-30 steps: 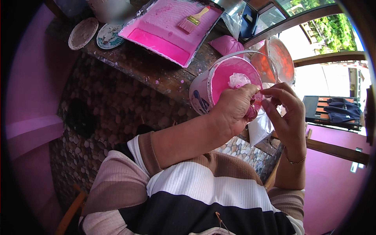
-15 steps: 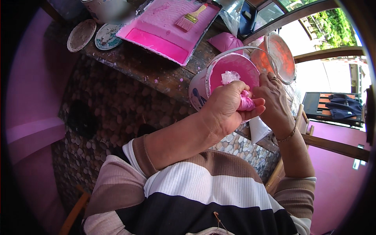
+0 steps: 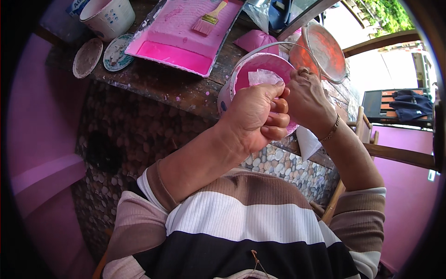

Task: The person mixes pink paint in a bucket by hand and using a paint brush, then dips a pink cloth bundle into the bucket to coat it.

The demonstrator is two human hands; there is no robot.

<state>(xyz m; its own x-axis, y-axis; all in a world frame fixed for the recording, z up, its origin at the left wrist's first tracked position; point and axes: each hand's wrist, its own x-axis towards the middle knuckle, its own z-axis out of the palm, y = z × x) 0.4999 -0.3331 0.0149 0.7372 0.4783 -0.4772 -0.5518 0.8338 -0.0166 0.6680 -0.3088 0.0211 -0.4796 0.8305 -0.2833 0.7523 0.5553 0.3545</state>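
Note:
My left hand (image 3: 255, 111) is closed in a fist round a clear plastic bag (image 3: 262, 75), whose crumpled top sticks up above it over the white bucket (image 3: 226, 95) coated inside with bright pink paint. My right hand (image 3: 310, 95) is bent over the bucket's right side, just beside my left, its fingertips hidden and what they grip unclear. The bucket's wire handle stands raised over it. Behind lies a pink bag (image 3: 255, 43); a white bag (image 3: 308, 142) hangs below my right hand.
The wooden table (image 3: 160, 88) also holds a paint tray (image 3: 174, 55) with a brush (image 3: 206, 23), two lids (image 3: 87, 58), a white pail (image 3: 109, 21) and an orange-stained bucket (image 3: 332, 53). At the right are wooden rails (image 3: 397, 156) and a bench (image 3: 378, 102) with dark clothing.
My right hand has moved up and away from me to the bucket's far right side. My left fingers have closed further over the pink bundle. The view has shifted slightly.

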